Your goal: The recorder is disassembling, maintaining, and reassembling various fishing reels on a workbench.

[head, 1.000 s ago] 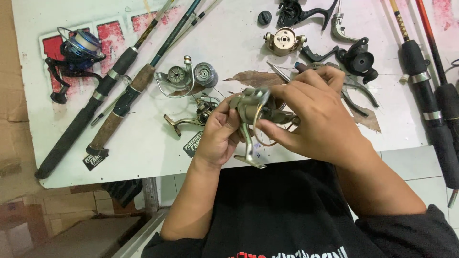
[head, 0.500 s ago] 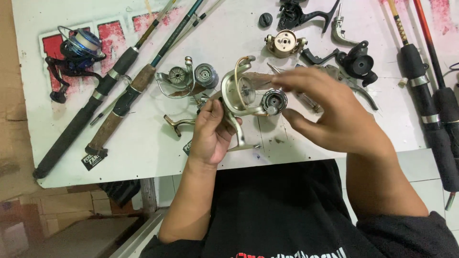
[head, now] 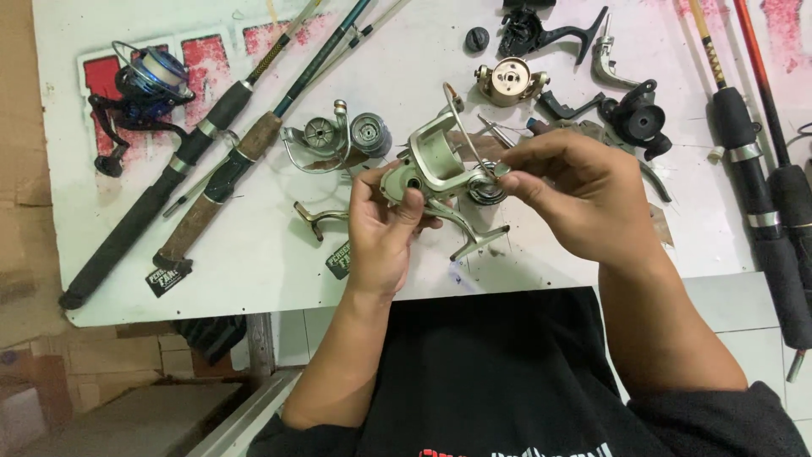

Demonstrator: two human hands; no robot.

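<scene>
- The left hand [head: 382,233] clasps a pale gold spinning reel body [head: 433,162] above the white table [head: 254,254], thumb pressed on its side so it stays steady.
- The right hand [head: 584,196] pinches the reel's front end with its fingertips, beside the wire bail [head: 457,118], apparently to work a small part there.
- Loose reel parts lie just behind, within easy reach: a gold round housing [head: 510,80] and a silver spool [head: 370,134].
- A blue reel [head: 148,80] and cork-handled rods [head: 222,190] rest to the left.
</scene>
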